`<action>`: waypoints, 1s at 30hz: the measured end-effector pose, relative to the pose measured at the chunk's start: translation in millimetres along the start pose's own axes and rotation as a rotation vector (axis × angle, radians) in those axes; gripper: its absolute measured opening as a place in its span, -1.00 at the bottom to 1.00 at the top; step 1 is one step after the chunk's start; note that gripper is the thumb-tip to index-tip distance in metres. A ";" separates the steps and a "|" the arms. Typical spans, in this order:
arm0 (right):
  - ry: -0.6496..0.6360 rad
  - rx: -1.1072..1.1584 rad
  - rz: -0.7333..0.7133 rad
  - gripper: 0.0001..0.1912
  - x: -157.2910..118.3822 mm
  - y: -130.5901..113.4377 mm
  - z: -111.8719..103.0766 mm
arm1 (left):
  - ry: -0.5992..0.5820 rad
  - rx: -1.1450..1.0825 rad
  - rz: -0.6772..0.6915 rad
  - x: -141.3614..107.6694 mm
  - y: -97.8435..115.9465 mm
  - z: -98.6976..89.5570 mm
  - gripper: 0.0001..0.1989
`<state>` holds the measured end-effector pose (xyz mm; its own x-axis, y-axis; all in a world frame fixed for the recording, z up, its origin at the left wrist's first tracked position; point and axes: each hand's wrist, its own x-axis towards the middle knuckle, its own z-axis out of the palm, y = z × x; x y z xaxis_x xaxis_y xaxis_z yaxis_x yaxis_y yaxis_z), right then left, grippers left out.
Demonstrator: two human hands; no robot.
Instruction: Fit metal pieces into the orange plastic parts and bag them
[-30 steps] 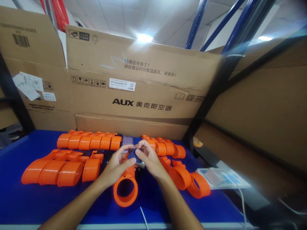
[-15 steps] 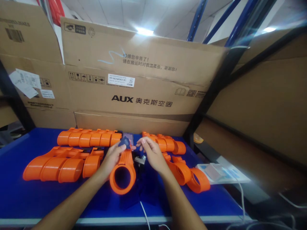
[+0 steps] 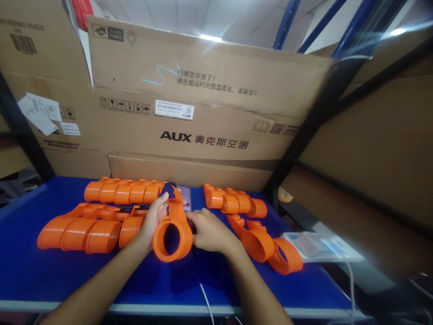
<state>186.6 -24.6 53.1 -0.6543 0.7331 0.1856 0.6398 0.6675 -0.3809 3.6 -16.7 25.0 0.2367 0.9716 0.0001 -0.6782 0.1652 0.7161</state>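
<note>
So a big cardboard sheet [image 3: 216, 108] with AUX printing is standing across the back, and the blue bench [image 3: 84, 280] is stretching out in front of it. A black post [image 3: 297, 131] is slanting up on the right.

Orange ring parts are covering a lot of the bench: a back-left row [image 3: 123, 192], a front-left row [image 3: 81, 234], a back-right row [image 3: 233, 203] and a few loose-ish ones [image 3: 270, 248] lying nearer the front on the right. A white board [image 3: 324, 248] is sitting past those, at the right edge.

The right hand [image 3: 209, 231] is reaching in just beside the held piece, fingers curling behind it. They're mostly hiding, so I can't tell if that grip is closing on anything. The left hand [image 3: 154, 221] is keeping its grip closed on the upper stem of one orange ring piece [image 3: 176, 216], which is hanging above the middle of the bench, ring end toward the camera.

A phone [image 3: 186, 194] is lying behind the hands, a white cable [image 3: 207, 304] is running over the front edge, and a dark blue bit [image 3: 168, 190] is sitting at the piece's top end, by the left thumb.
</note>
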 end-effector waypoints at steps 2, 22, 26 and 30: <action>-0.001 0.043 0.018 -0.89 0.2 -1.0 0.9 | -0.014 0.010 0.005 -1.1 -1.5 0.4 -0.55; 0.720 0.797 0.148 -0.67 2.9 23.0 2.2 | -0.128 0.116 0.096 -4.9 -19.3 2.0 -0.63; 0.560 0.814 0.079 -0.61 4.1 14.3 1.4 | -0.121 0.087 0.141 -3.6 -19.1 1.3 -0.63; 0.440 0.791 0.047 -0.54 3.1 11.0 3.0 | -0.115 0.081 0.153 -1.7 -17.9 -0.1 -0.64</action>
<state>190.4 -15.3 46.7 -0.3175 0.8494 0.4216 0.0916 0.4699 -0.8779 15.3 -21.2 12.1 0.2159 0.9578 0.1895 -0.6553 -0.0017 0.7554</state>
